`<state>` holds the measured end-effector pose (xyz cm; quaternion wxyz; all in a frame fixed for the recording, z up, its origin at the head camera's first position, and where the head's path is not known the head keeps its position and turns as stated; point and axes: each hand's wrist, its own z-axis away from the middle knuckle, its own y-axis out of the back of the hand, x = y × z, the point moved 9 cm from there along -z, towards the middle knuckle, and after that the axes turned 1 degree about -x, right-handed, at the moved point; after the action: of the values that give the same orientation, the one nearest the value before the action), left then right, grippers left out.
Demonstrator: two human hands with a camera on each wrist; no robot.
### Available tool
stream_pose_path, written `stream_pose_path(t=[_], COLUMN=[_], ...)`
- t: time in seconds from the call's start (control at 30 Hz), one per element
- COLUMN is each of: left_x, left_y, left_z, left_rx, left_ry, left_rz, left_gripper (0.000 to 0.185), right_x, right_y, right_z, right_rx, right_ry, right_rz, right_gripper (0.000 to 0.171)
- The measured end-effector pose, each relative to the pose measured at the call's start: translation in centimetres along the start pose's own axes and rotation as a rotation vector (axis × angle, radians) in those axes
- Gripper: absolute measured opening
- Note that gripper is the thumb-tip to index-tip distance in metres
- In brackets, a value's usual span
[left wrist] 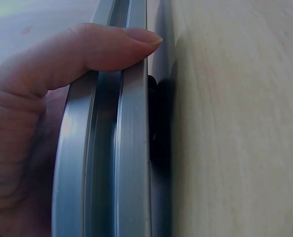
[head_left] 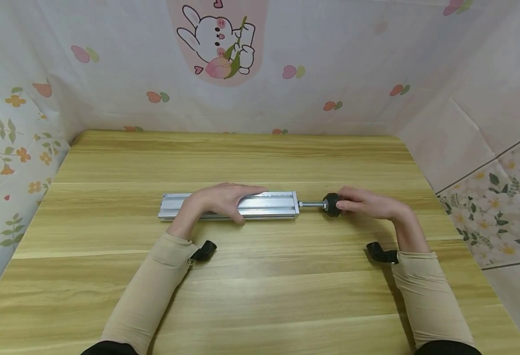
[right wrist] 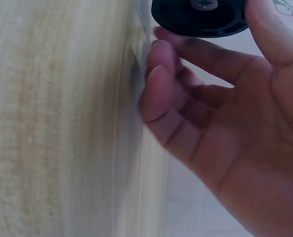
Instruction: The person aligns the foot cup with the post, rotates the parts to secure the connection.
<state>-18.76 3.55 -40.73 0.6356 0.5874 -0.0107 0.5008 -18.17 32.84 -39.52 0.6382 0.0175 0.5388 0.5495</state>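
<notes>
A silver aluminium profile [head_left: 270,201] with long grooves lies lengthwise on the wooden table. My left hand [head_left: 220,198] grips it across the middle, and in the left wrist view the thumb [left wrist: 104,47] lies over its grooved side [left wrist: 134,148]. Out of the profile's right end plate [head_left: 296,204] sticks a threaded rod [head_left: 312,204] with a black round levelling foot [head_left: 331,204] at its tip. With thumb and fingers my right hand [head_left: 370,203] pinches this foot by its rim. The right wrist view shows a cross-slot screw [right wrist: 204,4] in the foot's underside; the other fingers curl below it.
The wooden table [head_left: 260,286] runs back to a patterned cloth [head_left: 251,108], with more printed cloth on both sides. A black wrist piece [head_left: 204,250] juts from the left sleeve, and a similar one [head_left: 380,253] from the right sleeve.
</notes>
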Motion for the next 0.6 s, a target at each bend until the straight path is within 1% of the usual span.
stream_pose_path(t=[0.1, 0.2, 0.33, 0.43, 0.5, 0.6], left_x=[0.0, 0.0, 0.0, 0.0, 0.0, 0.1], left_y=[0.0, -0.1, 0.0, 0.0, 0.0, 0.1], left_z=[0.0, -0.1, -0.1, 0.0, 0.0, 0.1], left_rx=[0.001, -0.001, 0.000, 0.000, -0.001, -0.001], left_ry=[0.003, 0.009, 0.016, 0.014, 0.012, 0.010], left_rz=[0.004, 0.006, 0.004, 0.001, -0.003, -0.005], left_gripper=[0.101, 0.102, 0.102, 0.102, 0.102, 0.102], right_x=[0.3, 0.4, 0.2, -0.1, -0.4, -0.8], right_y=[-0.3, -0.4, -0.2, 0.2, 0.5, 0.8], right_z=[-0.1, 0.0, 0.1, 0.3, 0.3, 0.1], right_rx=[-0.033, -0.043, -0.032, 0.002, 0.031, 0.069], right_ry=[-0.023, -0.038, -0.027, -0.008, 0.017, 0.057], right_rz=[-0.010, -0.013, -0.019, -0.025, -0.038, -0.078], right_gripper=[0.025, 0.026, 0.027, 0.031, 0.038, 0.061])
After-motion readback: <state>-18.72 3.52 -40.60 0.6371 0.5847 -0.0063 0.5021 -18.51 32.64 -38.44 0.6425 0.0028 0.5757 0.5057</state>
